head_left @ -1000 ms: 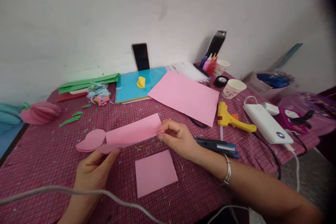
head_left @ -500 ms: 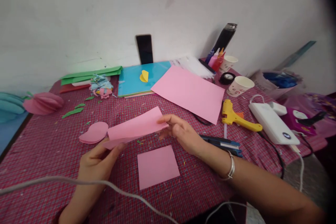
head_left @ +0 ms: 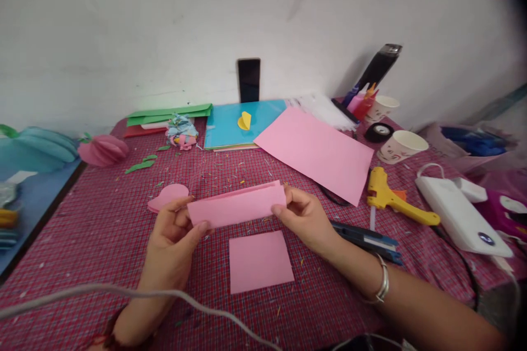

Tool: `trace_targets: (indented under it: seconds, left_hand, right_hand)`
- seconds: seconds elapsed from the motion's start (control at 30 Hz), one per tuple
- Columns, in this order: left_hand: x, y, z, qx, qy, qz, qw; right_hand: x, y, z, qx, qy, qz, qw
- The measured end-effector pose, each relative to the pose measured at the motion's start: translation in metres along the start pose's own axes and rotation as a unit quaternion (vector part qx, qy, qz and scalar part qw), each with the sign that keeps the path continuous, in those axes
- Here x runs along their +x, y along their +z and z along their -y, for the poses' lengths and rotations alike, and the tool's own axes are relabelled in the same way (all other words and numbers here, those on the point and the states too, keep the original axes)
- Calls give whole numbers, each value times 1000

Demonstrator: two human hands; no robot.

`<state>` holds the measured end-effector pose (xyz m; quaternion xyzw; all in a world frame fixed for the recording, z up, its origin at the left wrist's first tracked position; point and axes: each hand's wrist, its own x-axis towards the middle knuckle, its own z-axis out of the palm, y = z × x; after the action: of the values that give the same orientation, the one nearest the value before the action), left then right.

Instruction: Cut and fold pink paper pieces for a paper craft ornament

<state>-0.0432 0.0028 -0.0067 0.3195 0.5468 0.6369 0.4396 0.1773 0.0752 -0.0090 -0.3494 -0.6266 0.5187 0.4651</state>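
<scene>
A folded strip of pink paper (head_left: pixel 236 207) is held above the table between both hands. My left hand (head_left: pixel 175 233) pinches its left end, thumb in front and fingers behind. At the right end, my right hand (head_left: pixel 302 216) grips it the same way. The long top edges of the fold stand slightly apart. Below the strip, a pink paper rectangle (head_left: pixel 261 262) lies flat on the checked cloth. Beside my left hand rest rounded pink paper pieces (head_left: pixel 171 194), partly hidden by the fingers.
A large pink sheet (head_left: pixel 317 153) overlaps a blue folder (head_left: pixel 222 126) at the back. To the right are a yellow glue gun (head_left: pixel 382 197), a blue-black tool (head_left: pixel 368 241), paper cups (head_left: pixel 403 147) and a white power bank (head_left: pixel 461 208). A pale cable (head_left: pixel 185 297) crosses the foreground.
The pink paper, loosely bent half a second ago, is now folded into a narrow strip. My right hand has closed on its right end. The view has shifted left.
</scene>
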Motion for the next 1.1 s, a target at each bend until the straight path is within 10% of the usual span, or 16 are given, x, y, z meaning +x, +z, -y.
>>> trace_targets:
  seconds: [0.37, 0.67, 0.83, 1.1]
  left_hand:
    - [-4, -7, 1, 43, -174, 164, 970]
    - [-13, 9, 12, 23, -190, 130, 973]
    - [-14, 7, 8, 176, -122, 257, 942]
    - [-7, -2, -11, 337, -7, 236, 911]
  right_hand:
    - [-3, 2, 1, -1, 23, 23, 999]
    - [-14, 19, -6, 169, 199, 101, 960]
    - [-21, 25, -5, 148, 194, 122, 962]
    - [-8, 9, -4, 104, 194, 48, 974]
